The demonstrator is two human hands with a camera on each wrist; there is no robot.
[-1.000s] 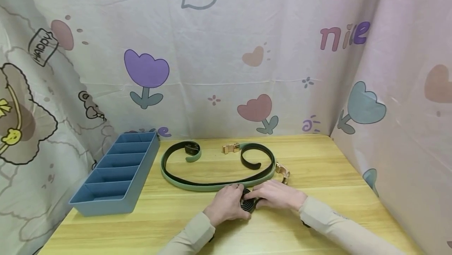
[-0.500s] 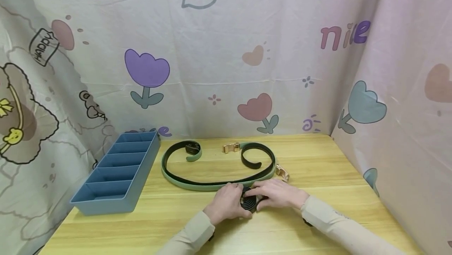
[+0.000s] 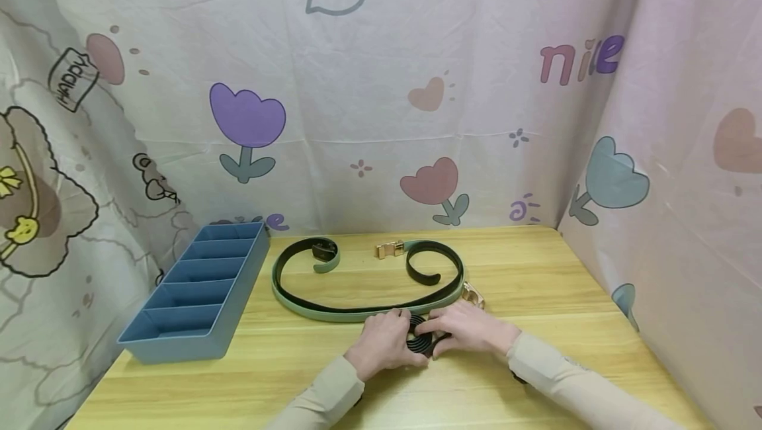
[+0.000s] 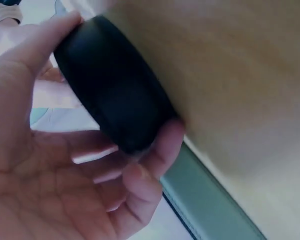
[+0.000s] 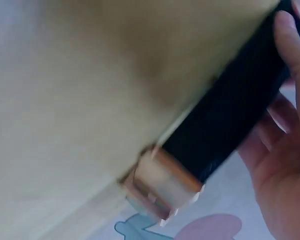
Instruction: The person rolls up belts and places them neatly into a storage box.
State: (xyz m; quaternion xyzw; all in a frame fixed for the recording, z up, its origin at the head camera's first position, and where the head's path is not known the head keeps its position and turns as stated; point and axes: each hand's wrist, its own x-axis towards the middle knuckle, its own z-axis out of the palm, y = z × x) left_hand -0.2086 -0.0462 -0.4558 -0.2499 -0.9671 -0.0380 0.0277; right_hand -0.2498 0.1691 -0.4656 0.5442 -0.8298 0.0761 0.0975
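Note:
A black belt (image 3: 420, 343) stands on edge on the table, mostly wound into a tight coil. My left hand (image 3: 383, 344) wraps the coil's left side, thumb at the near side and fingers beyond; the left wrist view shows the smooth outer face of the black belt (image 4: 115, 85) between thumb and fingers. My right hand (image 3: 470, 327) holds the coil's right side, with the index finger over its top and the thumb on the strap. In the right wrist view a short unwound length runs to a gold buckle (image 5: 165, 185).
Just beyond the hands lies a long green strap (image 3: 339, 317) with a black inner side, curled at both ends. A gold buckle (image 3: 389, 249) lies at the back. On the left stands a blue divided tray (image 3: 217, 324). A patterned curtain (image 3: 357, 119) hangs behind the table.
The black belt's gold buckle has drawn slightly closer to the right hand as its loose length shortens. Both hands have shifted only a little; the green strap and tray are unmoved.

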